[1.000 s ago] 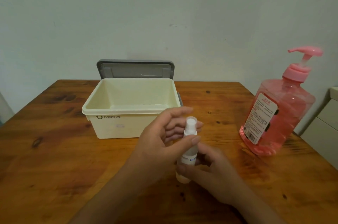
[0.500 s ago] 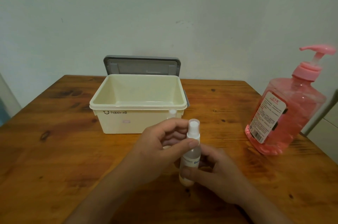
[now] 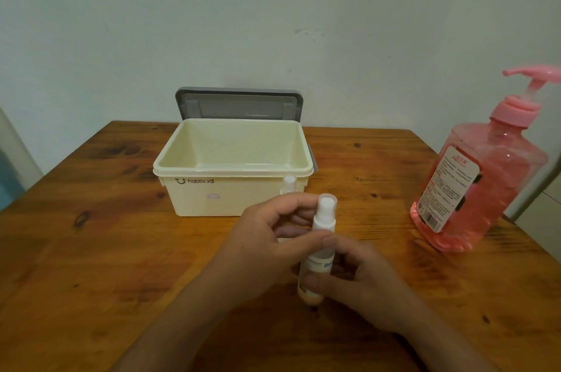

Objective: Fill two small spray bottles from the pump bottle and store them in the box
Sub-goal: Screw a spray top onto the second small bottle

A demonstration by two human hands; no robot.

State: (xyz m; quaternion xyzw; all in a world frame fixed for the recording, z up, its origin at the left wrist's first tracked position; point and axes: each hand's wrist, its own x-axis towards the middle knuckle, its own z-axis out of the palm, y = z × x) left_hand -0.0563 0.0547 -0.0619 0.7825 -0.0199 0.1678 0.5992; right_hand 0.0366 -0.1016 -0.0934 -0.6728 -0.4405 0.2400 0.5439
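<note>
A small white spray bottle [image 3: 321,238] stands upright on the wooden table [image 3: 91,250], near the front middle. My right hand [image 3: 361,283] grips its lower body. My left hand [image 3: 270,238] pinches its neck below the clear cap. A second small spray bottle [image 3: 288,184] stands behind my left hand, mostly hidden, in front of the box. The cream box [image 3: 194,195] sits open and empty, with its grey lid [image 3: 239,103] upright behind it. The pink pump bottle [image 3: 485,180] stands at the right.
A pale wall rises behind the table. White furniture [image 3: 543,211] shows past the table's right edge. A blue and white object [image 3: 9,165] sits off the left edge.
The view has shifted slightly, so the box and pump bottle sit a little further right. Both hands stay on the spray bottle, and the second bottle's top has come into sight behind my left hand.
</note>
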